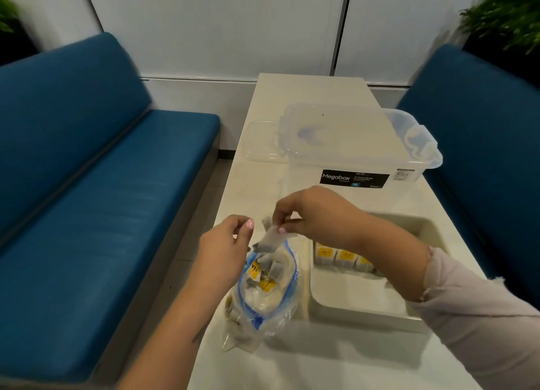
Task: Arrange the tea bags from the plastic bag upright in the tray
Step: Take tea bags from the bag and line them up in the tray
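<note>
A clear plastic bag [264, 299] with a blue zip rim lies open on the table, holding several tea bags with yellow labels. My right hand [317, 214] pinches a grey tea bag [270, 239] just above the bag's mouth. My left hand [226, 243] hovers at the bag's left rim with curled fingers; whether it holds the rim is unclear. To the right sits a cream tray [365, 310]. A row of tea bags [342, 258] stands upright at its far end, partly hidden by my right forearm.
A clear Megabox storage box [359, 150] stands behind the tray, its lid [261, 141] lying flat to its left. Blue benches [102, 170] flank the narrow white table [309, 88] on both sides. Plants sit in the far corners.
</note>
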Tool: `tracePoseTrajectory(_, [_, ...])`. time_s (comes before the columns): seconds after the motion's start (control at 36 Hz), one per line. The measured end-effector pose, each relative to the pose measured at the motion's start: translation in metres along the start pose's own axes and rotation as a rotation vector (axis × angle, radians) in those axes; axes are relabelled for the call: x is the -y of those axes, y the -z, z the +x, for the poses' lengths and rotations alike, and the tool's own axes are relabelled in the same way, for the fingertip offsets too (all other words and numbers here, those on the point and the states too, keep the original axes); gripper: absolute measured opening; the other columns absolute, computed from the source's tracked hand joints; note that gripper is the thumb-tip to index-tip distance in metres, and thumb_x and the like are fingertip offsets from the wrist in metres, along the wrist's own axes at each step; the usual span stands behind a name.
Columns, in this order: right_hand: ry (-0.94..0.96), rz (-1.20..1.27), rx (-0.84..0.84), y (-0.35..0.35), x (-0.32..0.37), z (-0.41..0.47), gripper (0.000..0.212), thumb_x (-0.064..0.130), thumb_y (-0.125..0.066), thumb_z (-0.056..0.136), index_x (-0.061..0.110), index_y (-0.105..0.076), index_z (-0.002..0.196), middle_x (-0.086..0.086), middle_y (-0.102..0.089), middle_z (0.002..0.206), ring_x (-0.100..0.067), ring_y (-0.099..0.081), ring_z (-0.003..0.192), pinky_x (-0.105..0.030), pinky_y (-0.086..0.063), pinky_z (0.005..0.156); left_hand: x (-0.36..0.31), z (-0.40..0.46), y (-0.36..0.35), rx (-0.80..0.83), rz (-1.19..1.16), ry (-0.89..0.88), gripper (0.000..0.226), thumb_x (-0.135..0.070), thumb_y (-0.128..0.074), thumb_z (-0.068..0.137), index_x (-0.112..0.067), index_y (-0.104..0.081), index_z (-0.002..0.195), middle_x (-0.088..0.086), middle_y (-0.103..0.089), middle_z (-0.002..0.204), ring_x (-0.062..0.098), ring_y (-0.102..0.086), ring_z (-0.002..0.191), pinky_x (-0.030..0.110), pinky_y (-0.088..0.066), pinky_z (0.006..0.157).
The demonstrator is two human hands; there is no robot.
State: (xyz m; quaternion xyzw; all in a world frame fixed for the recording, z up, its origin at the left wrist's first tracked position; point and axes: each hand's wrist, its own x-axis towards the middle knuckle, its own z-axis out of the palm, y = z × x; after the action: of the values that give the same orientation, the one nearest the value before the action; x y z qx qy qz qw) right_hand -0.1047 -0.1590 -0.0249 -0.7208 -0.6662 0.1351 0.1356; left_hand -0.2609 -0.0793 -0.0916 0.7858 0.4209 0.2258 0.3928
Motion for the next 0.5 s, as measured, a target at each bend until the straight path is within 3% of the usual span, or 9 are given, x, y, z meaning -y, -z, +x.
tracePoseTrajectory(0.06, [0.034, 0.045, -0.062, 0.007, -0.001, -0.002, 0.01, 0.019, -0.067, 0.085, 0.021, -0.071, 0.094, 0.009, -0.069, 0.091, -0.01, -0.058, 0.084, -0.024, -0.042, 0.074, -0.009, -0.001, 0.001, 0.096, -0.227, 0.117, 0.03, -0.04, -0.038, 0.099, -0.021, -0.061, 0.1, 0.002, -0.068, 0.096, 0.012, -0.066, 0.068, 0.022, -0.055, 0.057])
tracePoseTrajectory(0.14, [0.081, 0.053, -0.14, 0.012, -0.004, -0.004, 0.011, 0.015, -0.068, 0.084, 0.021, -0.072, 0.093, 0.01, -0.069, 0.087, -0.012, -0.059, 0.082, -0.029, -0.047, 0.075, -0.023, -0.004, 0.002, 0.344, -0.657, 0.371, 0.05, -0.049, -0.026, 0.098, -0.016, -0.062, 0.109, 0.012, -0.071, 0.101, 0.02, -0.07, 0.067, 0.026, -0.057, 0.055])
tracePoseTrajectory(0.25, [0.105, 0.053, -0.184, 0.01, -0.01, -0.006, 0.009, 0.015, -0.069, 0.084, 0.02, -0.073, 0.091, 0.008, -0.07, 0.085, -0.013, -0.06, 0.079, -0.03, -0.048, 0.071, -0.032, -0.006, 0.002, 0.499, -1.037, 0.55, 0.041, -0.037, -0.034, 0.1, -0.007, -0.061, 0.112, 0.019, -0.071, 0.1, 0.02, -0.07, 0.065, 0.026, -0.058, 0.057])
tracePoseTrajectory(0.36, [0.053, 0.105, -0.167, 0.01, -0.013, -0.008, 0.01, 0.016, -0.072, 0.082, 0.02, -0.074, 0.091, 0.008, -0.07, 0.083, -0.01, -0.061, 0.078, -0.023, -0.046, 0.072, -0.03, -0.005, -0.002, 0.51, -1.176, 0.557, 0.025, -0.012, -0.047, 0.094, -0.001, -0.06, 0.113, 0.017, -0.07, 0.094, 0.017, -0.07, 0.067, 0.025, -0.058, 0.059])
tracePoseTrajectory(0.44, [-0.02, 0.129, -0.146, 0.011, -0.016, -0.01, 0.013, 0.016, -0.072, 0.081, 0.024, -0.073, 0.092, 0.013, -0.064, 0.079, -0.004, -0.055, 0.071, -0.015, -0.04, 0.068, -0.028, -0.004, -0.003, 0.5, -1.182, 0.564, 0.024, -0.005, -0.049, 0.092, -0.002, -0.06, 0.113, 0.015, -0.07, 0.094, 0.018, -0.07, 0.07, 0.025, -0.057, 0.06])
tracePoseTrajectory(0.5, [-0.057, 0.138, -0.146, 0.013, -0.019, -0.01, 0.015, 0.014, -0.07, 0.083, 0.026, -0.072, 0.09, 0.015, -0.063, 0.08, -0.002, -0.054, 0.071, -0.018, -0.041, 0.069, -0.026, -0.004, -0.004, 0.489, -1.133, 0.55, 0.024, -0.003, -0.049, 0.092, -0.005, -0.061, 0.112, 0.013, -0.071, 0.092, 0.019, -0.07, 0.072, 0.025, -0.058, 0.058])
